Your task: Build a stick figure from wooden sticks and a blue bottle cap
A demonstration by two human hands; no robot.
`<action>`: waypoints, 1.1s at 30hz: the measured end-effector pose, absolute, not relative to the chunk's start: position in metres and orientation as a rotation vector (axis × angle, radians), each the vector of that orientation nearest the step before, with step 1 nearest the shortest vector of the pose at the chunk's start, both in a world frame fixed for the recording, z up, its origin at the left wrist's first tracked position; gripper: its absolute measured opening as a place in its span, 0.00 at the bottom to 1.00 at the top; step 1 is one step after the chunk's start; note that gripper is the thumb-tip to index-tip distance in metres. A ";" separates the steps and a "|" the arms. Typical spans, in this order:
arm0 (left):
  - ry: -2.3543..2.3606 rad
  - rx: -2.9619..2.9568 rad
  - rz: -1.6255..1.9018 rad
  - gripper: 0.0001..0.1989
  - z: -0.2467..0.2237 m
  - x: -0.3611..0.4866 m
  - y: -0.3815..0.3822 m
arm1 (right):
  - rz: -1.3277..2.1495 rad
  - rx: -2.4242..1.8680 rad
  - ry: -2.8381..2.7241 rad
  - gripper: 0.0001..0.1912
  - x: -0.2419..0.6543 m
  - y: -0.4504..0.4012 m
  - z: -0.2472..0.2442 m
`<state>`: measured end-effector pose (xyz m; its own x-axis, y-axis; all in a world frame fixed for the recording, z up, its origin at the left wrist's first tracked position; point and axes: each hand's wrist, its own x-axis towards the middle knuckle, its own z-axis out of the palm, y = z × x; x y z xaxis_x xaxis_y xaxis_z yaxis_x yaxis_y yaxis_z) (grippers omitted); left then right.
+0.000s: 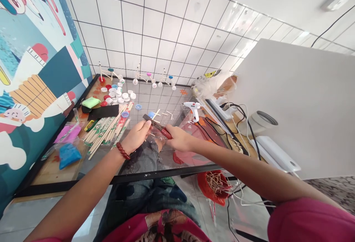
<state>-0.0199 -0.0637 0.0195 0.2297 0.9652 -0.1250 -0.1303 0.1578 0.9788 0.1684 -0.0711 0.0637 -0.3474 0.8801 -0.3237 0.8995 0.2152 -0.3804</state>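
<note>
My right hand [177, 137] is closed around the red handles of a pair of pliers [165, 133], whose jaws point up and left. My left hand [138, 135], wearing a brown bead bracelet, pinches a small dark flat piece [147, 118] between thumb and fingers, right at the pliers' jaws. Whether the jaws bite on that piece is too small to tell. Just beyond the hands lie a blue bottle cap [151, 114] and short cut sticks [156, 113] on the glass tabletop [166, 101].
Wrapped chopsticks [108, 129], a black sheet [104, 112] and several bottle caps [122, 96] lie on the left. Small stick-and-cap models [145, 77] stand at the back. A white glue gun [193, 109] with cables is on the right. A red bin [213, 186] stands below.
</note>
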 end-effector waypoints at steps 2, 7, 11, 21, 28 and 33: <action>0.919 1.077 0.974 0.16 0.023 -0.023 -0.063 | -0.780 1.798 2.444 0.11 0.170 -0.073 0.068; 0.853 1.010 0.798 0.15 0.028 -0.028 -0.062 | -0.810 1.829 2.428 0.12 0.172 -0.084 0.068; 0.874 1.057 0.851 0.14 0.029 -0.023 -0.068 | -0.824 1.826 2.453 0.13 0.174 -0.088 0.066; 0.997 1.108 0.964 0.14 0.026 -0.010 -0.073 | -1.067 1.771 2.486 0.14 0.185 -0.081 0.062; 0.969 1.160 0.966 0.17 0.022 -0.012 -0.072 | -1.158 1.683 2.529 0.15 0.190 -0.071 0.061; 0.975 1.148 0.980 0.19 0.023 -0.011 -0.073 | -1.072 1.687 2.534 0.14 0.190 -0.075 0.062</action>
<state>-0.0113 -0.0733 0.0231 0.2755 0.9558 -0.1023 -0.1072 0.1363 0.9848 0.1904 -0.0747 0.0625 -0.4509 0.8477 -0.2793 0.7909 0.2345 -0.5652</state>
